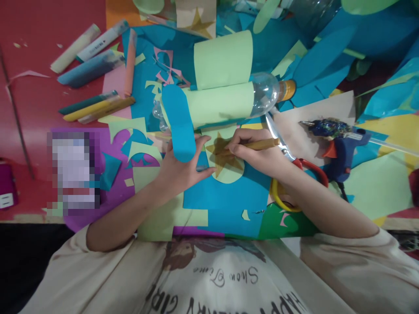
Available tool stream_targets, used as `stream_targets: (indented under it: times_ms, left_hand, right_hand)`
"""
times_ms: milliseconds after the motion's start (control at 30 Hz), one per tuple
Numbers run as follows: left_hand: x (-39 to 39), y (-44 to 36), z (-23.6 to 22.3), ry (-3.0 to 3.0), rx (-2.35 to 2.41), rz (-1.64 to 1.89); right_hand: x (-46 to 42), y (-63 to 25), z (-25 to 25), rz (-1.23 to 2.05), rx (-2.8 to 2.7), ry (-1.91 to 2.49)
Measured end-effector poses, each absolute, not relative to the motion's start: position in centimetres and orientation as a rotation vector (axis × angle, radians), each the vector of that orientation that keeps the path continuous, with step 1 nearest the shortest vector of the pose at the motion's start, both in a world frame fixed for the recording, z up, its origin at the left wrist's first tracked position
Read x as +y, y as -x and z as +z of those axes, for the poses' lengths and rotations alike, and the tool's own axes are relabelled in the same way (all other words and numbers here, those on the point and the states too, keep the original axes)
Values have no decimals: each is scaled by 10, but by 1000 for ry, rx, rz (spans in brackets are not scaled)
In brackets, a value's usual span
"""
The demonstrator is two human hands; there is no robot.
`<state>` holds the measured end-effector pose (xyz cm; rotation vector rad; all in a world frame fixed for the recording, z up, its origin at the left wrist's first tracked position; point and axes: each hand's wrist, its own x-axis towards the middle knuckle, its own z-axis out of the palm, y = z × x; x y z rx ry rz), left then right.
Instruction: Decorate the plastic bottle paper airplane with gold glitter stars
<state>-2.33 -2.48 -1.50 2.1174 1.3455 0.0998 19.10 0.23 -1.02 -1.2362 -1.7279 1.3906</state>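
Observation:
My right hand (257, 150) grips a brownish-yellow marker (262, 145), its tip on a star (225, 155) coloured on a light green paper piece with a rounded lower edge (227, 176). My left hand (185, 168) lies with thumb and forefinger spread at the left edge of that piece. Over its other fingers reaches a blue rounded paper strip (178, 122), which hides them in part. Just beyond both hands lies a clear plastic bottle (265, 93) on its side, wrapped in light green paper (219, 104), with an orange cap (287, 90).
Scissors (316, 170) with red and yellow handles lie beneath my right forearm. A blue glue gun (343, 155) is farther right. Several markers (93, 67) sit at the upper left, above a blurred-out object (75, 170). Paper scraps (166, 65) cover the red table (29, 117).

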Motion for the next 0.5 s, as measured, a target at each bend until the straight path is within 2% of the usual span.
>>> stream_targets:
  times_ms: [500]
  left_hand:
    - [-25,23,-15,-2136,1342,125]
  right_hand:
    - [5,-196,-15,1196,-1600,1298]
